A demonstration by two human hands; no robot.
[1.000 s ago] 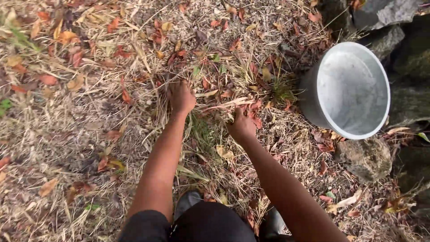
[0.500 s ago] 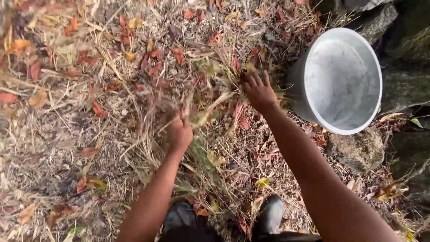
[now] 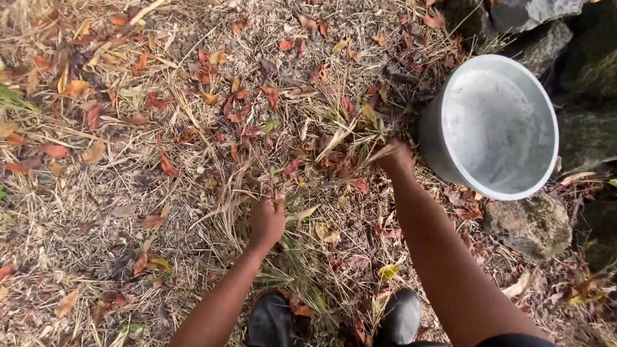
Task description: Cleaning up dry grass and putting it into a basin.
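Note:
Dry grass and red-brown fallen leaves (image 3: pixel 212 109) cover the ground. My left hand (image 3: pixel 267 220) is closed around a tuft of dry grass stalks (image 3: pixel 239 193) low in the middle of the view. My right hand (image 3: pixel 395 157) is closed on a few pale dry grass blades (image 3: pixel 344 136), just left of a large round metal basin (image 3: pixel 496 125) that lies tipped on its side with its grey inside facing me. My two dark shoes (image 3: pixel 273 318) show at the bottom edge.
Grey mossy rocks (image 3: pixel 532 225) sit under and behind the basin at the right edge, with more stones (image 3: pixel 533 19) at the top right. A yellow leaf (image 3: pixel 387 271) lies beside my right forearm. Green grass tips (image 3: pixel 9 96) poke in at the far left.
My right hand has moved right and closed on grass beside the basin. My left hand has come down toward me and gripped a tuft. The view has shifted slightly.

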